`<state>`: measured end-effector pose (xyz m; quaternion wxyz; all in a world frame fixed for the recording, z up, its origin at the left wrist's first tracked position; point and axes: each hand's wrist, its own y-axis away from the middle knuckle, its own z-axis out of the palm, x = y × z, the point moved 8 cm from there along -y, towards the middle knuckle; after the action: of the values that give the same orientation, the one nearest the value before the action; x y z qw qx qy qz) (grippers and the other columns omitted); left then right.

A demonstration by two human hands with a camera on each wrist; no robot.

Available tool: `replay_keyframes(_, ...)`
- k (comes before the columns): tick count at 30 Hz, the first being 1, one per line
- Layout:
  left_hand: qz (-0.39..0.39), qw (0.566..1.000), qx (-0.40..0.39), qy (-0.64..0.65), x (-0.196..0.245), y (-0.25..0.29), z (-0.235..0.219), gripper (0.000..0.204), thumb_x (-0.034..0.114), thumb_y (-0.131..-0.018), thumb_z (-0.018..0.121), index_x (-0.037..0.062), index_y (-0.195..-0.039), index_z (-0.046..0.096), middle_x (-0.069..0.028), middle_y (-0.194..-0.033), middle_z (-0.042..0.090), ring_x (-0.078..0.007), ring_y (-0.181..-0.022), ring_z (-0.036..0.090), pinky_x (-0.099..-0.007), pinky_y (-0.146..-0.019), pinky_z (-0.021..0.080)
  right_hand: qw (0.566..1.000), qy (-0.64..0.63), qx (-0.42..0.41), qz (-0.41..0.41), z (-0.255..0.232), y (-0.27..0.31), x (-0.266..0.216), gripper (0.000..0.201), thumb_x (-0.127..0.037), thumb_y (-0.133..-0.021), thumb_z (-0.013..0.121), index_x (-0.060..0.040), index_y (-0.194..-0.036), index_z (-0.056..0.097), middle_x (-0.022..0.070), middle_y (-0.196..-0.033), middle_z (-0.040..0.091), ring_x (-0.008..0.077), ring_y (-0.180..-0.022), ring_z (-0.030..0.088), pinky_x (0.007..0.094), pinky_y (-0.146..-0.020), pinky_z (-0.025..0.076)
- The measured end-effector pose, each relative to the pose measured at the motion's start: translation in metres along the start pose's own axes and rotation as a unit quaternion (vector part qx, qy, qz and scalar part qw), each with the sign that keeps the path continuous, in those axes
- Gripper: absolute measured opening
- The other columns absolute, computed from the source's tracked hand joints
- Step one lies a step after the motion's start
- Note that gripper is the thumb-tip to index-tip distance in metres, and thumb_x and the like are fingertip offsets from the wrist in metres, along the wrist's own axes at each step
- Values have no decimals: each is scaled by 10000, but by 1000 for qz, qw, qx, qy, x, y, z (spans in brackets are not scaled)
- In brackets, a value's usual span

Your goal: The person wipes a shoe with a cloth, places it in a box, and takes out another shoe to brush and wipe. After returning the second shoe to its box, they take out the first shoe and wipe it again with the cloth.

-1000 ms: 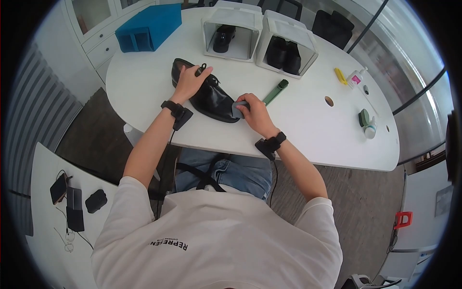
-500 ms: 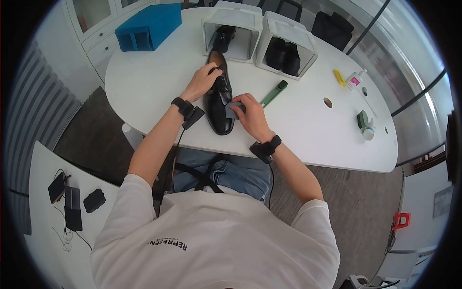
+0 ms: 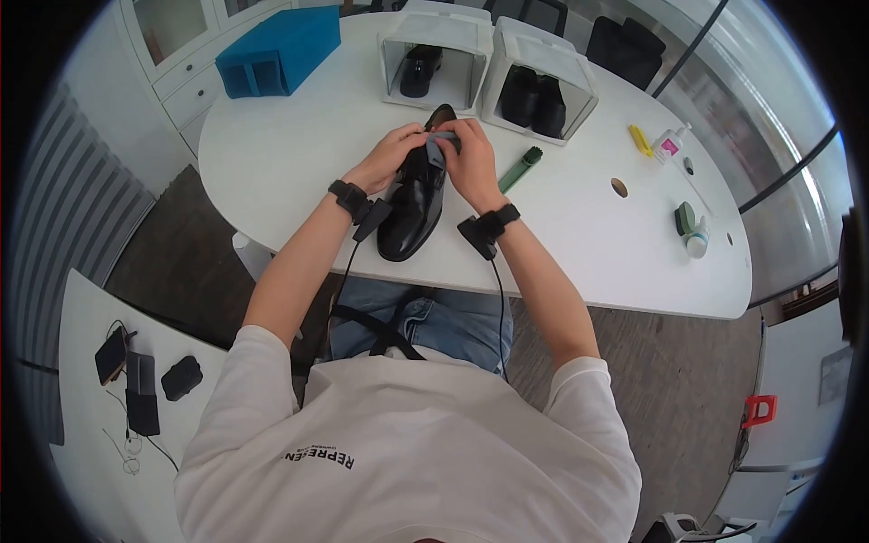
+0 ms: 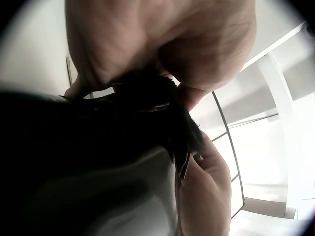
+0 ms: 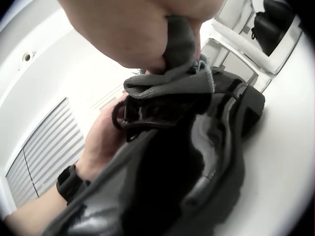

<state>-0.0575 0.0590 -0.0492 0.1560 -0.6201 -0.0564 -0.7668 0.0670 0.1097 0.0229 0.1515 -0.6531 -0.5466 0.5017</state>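
head view: black lace-up dress shoe [image 3: 412,215] at the white table [image 3: 308,172], in front of the person, toe toward the body, heel end toward the shoe boxes. whether the whole sole rests on the tabletop: cannot tell.

left hand [image 3: 386,159]: closed, gripping the shoe's upper by the laces [image 5: 118,115]. right hand [image 3: 473,165]: closed, gray cloth [image 3: 436,152] pinched between thumb and fingers. right wrist view: cloth bunched in folds, touching the shoe just above the laces.

surroundings: green-handled brush [image 3: 520,170] lies to the right of the shoe, dark bristles at its far end. two white shoe boxes [image 3: 444,29] stand side by side behind, fronts open; black shoe [image 3: 421,72] in the left one, pair of black shoes [image 3: 534,104] in the right one. blue box-shaped case [image 3: 281,52] at far left of the table.

right side of table: yellow item [image 3: 640,141] beside white bottle with pink label [image 3: 670,146]; nearer the person, green block [image 3: 684,218] just beside small white bottle [image 3: 697,243]. round opening [image 3: 619,187] in the tabletop, between brush and green block.
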Motion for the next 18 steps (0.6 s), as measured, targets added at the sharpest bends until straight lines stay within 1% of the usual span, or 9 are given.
replay_keyframes(3, 10, 1000, -1, -20, 7, 5, 2, 200, 210, -982, 486, 51, -1065, 576, 1, -996, 572, -66, -921, 528, -216, -797, 423, 1000, -8, -2, 28, 6, 0, 3, 169, -11, -787, 649, -22, -948, 601, 147, -941, 587, 356, -930, 562, 411, -784, 467)
replay_keyframes(5, 13, 1000, 7, -18, 9, 5, 0, 209, 218, -989, 479, 52, -1072, 575, 1, -996, 572, -67, -926, 526, -220, -807, 421, 1000, -5, -3, -7, 6, 8, -10, 180, 0, -778, 652, -19, -946, 590, 150, -952, 584, 362, -929, 558, 413, -791, 463)
replay_keyframes(7, 2, 1000, 12, 7, 7, 5, -8, 245, 241, -997, 471, 43, -1100, 572, -4, -1005, 574, -70, -935, 523, -223, -822, 417, 1000, 0, -9, -18, 5, 20, -22, 193, 18, -760, 654, -19, -934, 579, 146, -958, 582, 359, -933, 552, 414, -804, 459)
replay_keyframes(8, 3, 1000, 12, 8, 7, 5, -13, 245, 241, -997, 471, 43, -1100, 572, -4, -1005, 574, -70, -935, 523, -223, -822, 417, 999, -11, -28, -44, 8, 25, -31, 204, 29, -750, 652, -21, -932, 574, 140, -965, 581, 354, -935, 550, 414, -804, 459)
replay_keyframes(10, 2, 999, 34, -4, 6, 5, -26, 239, 249, -1010, 447, 49, -1065, 566, -22, -1123, 582, -60, -950, 541, -230, -854, 450, 994, -25, -63, -87, 13, 35, -52, 241, 55, -725, 649, -26, -934, 562, 122, -983, 579, 339, -943, 544, 410, -809, 462)
replay_keyframes(11, 1, 999, 34, -4, 5, 8, -28, 239, 249, -1010, 447, 49, -1065, 566, -22, -1123, 582, -60, -950, 541, -230, -854, 450, 994, -26, -63, -86, 12, 40, -59, 241, 55, -725, 649, -26, -934, 562, 122, -983, 579, 339, -943, 544, 410, -809, 462)
replay_keyframes(13, 12, 998, 63, -6, 8, 13, -37, 309, 289, -999, 471, 29, -1135, 568, -14, -1020, 579, -76, -953, 524, -235, -837, 417, 987, -61, -112, -103, 17, 49, -79, 265, 61, -714, 654, -31, -943, 558, 116, -993, 579, 330, -946, 546, 402, -808, 465)
replay_keyframes(16, 0, 997, 81, -7, 10, 22, -44, 306, 327, -1000, 468, 58, -1106, 568, -3, -1000, 574, -67, -940, 520, -265, -837, 422, 976, -68, -152, -139, 16, 53, -99, 270, 68, -706, 652, -28, -940, 558, 106, -983, 580, 317, -938, 552, 387, -784, 480)
replay_keyframes(18, -15, 996, 79, -27, 10, 26, -45, 298, 347, -1001, 460, 82, -1092, 559, 4, -1000, 567, -67, -939, 514, -285, -840, 421, 971, -67, -166, -159, 14, 53, -97, 268, 70, -705, 648, -28, -939, 558, 101, -976, 581, 314, -930, 555, 384, -774, 484)
